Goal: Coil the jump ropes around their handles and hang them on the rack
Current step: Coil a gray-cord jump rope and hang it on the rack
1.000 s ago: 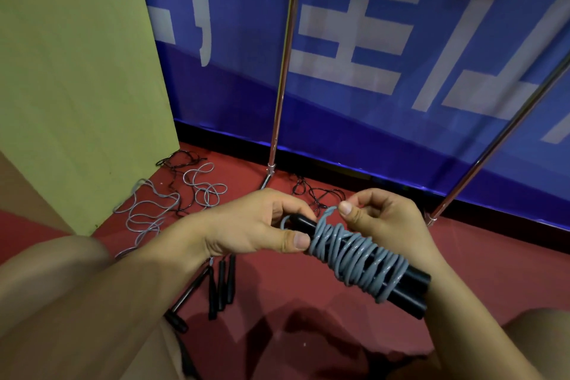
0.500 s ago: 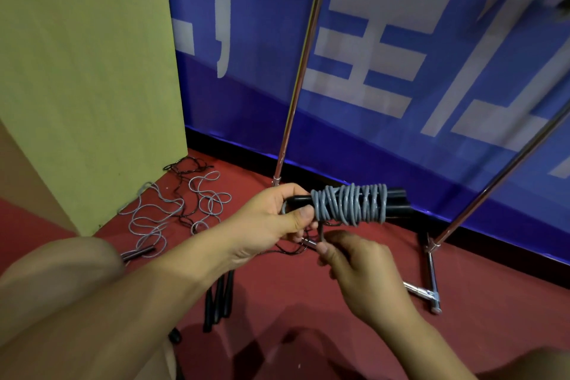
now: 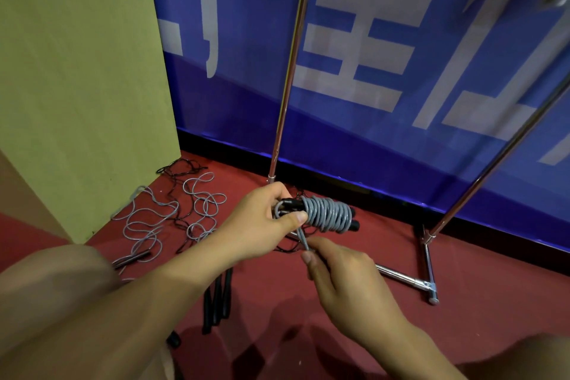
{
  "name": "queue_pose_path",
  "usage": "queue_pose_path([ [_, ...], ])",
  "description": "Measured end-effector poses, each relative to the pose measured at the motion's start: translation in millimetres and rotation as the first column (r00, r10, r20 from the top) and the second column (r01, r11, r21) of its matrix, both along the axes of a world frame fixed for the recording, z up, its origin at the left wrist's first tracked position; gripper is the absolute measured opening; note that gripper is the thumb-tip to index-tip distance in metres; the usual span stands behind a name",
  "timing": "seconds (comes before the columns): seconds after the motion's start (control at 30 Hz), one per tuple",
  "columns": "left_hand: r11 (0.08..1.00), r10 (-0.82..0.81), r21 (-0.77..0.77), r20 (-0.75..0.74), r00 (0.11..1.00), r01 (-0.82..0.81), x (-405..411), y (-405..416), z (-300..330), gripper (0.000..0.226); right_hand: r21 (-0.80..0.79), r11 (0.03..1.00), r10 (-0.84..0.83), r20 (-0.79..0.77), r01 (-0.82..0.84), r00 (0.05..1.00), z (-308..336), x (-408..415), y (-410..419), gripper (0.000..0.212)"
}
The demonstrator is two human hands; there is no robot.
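Red carpeted floor (image 3: 481, 327), matte, shadowed toward the near edge. Behind the floor, a blue banner (image 3: 385, 139) as back wall, printed with large pale grey characters, lighter blue above, deeper blue in a band below. Along the banner's foot, a black skirting strip (image 3: 385, 194) where wall meets floor. Left of the banner, a yellow-green panel (image 3: 77, 77) standing upright on the floor, its right edge overlapping the banner. Left of and below that panel, a tan slanted surface (image 3: 27, 200). Lighting even and soft, with a faint violet glow along the banner's bottom edge.
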State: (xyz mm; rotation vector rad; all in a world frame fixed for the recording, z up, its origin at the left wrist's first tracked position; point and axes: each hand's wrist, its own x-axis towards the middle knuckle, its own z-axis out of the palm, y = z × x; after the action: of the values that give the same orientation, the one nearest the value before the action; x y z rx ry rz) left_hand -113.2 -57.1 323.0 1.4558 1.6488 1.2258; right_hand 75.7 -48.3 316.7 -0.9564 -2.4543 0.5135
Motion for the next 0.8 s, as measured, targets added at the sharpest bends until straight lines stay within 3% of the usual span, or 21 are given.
queue_pose_path([
  [0.17,1.000,0.014,0.010,-0.092,0.996,-0.013,-4,0,-3,0.019,-0.011,0.994,-0.105,-0.032,0.105,0.994,2,5,1,0.040],
  [0.3,1.000,-0.009,0.000,-0.128,0.992,0.009,-6,1,-1,0.021,-0.128,0.974,-0.202,-0.119,0.187,0.972,11,4,2,0.054],
  [0.4,0.999,-0.044,-0.024,-0.137,0.990,0.041,-6,1,1,0.019,-0.372,0.910,-0.255,-0.164,0.180,0.953,19,2,5,0.063],
  [0.53,0.987,-0.155,-0.062,-0.167,0.974,0.146,-7,-2,3,0.011,-0.729,0.684,-0.280,-0.297,-0.027,0.913,21,3,7,0.053],
  [0.67,0.946,-0.307,-0.128,-0.063,0.950,0.297,-6,-5,6,0.009,-0.812,0.572,-0.276,-0.321,-0.114,0.906,25,7,10,0.040],
  [0.8,0.900,-0.391,-0.147,0.148,0.909,0.411,-1,-8,11,0.005,-0.813,0.573,-0.335,-0.347,-0.103,0.876,33,9,12,0.034],
])
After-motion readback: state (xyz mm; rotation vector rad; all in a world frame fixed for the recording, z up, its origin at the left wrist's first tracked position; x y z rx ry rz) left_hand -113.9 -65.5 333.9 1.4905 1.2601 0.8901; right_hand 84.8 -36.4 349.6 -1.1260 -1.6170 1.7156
